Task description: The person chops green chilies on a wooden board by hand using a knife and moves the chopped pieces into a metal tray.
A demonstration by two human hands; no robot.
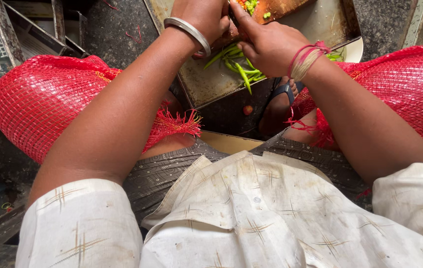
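Slender green chillies (239, 67) lie in a loose bunch on a worn metal tray (211, 82), partly under the hands. The left hand (199, 17), with a silver bangle, is curled closed; what it grips is cut off. The right hand (266, 44) is closed on something hidden. Chopped green and orange bits (248, 5) sit on a wooden board (283, 7) at the tray's far edge.

Metal tray (211, 82) with green chillies (239, 67)
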